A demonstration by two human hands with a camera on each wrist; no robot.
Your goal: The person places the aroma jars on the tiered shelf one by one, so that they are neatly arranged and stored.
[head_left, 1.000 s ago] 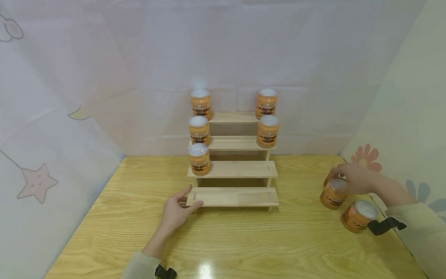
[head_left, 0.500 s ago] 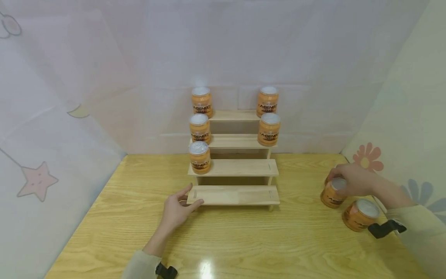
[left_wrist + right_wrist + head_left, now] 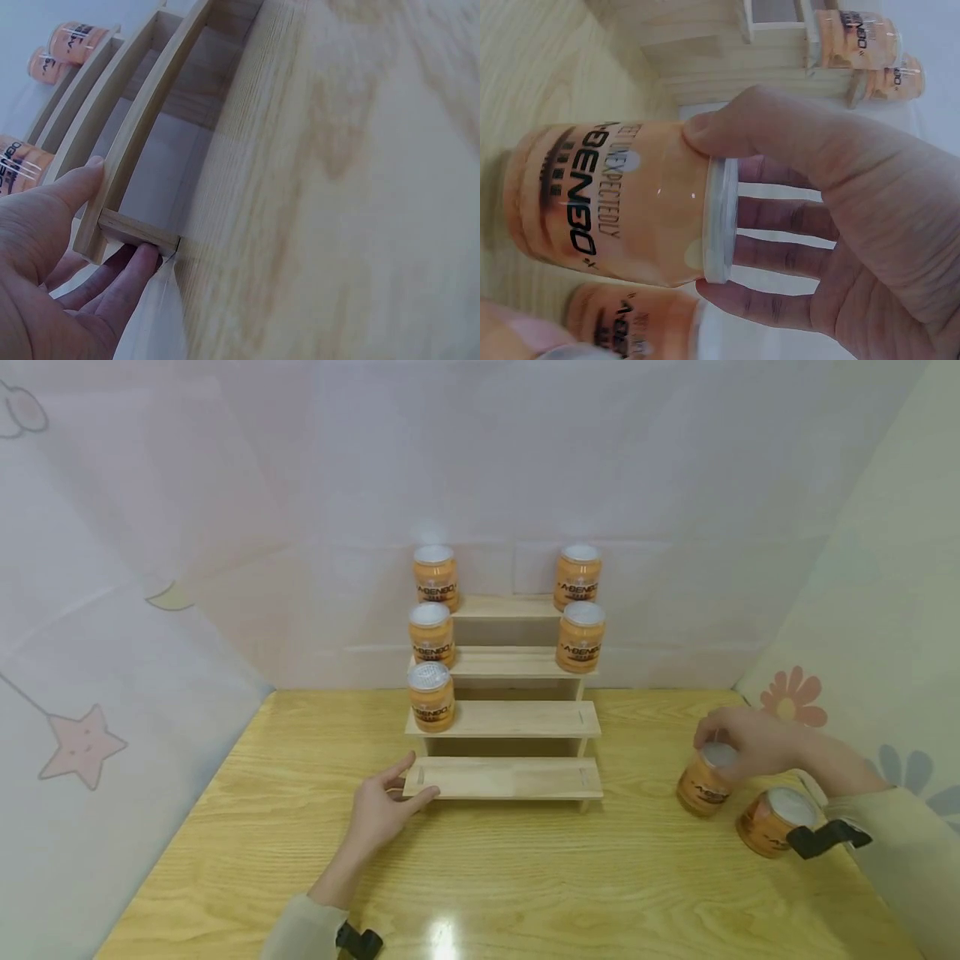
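Note:
A four-step wooden display stand [image 3: 517, 718] stands at the middle back of the table. My left hand [image 3: 378, 814] grips the left end of its lowest step, thumb on the board's edge and fingers against the leg [image 3: 139, 231] below. Far to the right, my right hand [image 3: 768, 742] holds an orange can [image 3: 701, 785] with a silver lid and black lettering. The thumb lies on one side of the can near the lid, with the other fingers behind it. A second orange can [image 3: 776, 822] stands on the table beside it, under the right wrist.
Similar cans stand on the stand: a top-left can [image 3: 435, 581], a top-right can [image 3: 577, 578], one below each, and a third-step can [image 3: 431, 697] at left. A fabric wall [image 3: 510, 485] rises behind the table [image 3: 510, 885]. Another flower-printed wall [image 3: 847, 635] borders the right.
My right hand has shifted the held can slightly left and nearer to me, and it now leans a little. The left hand keeps its grip on the stand.

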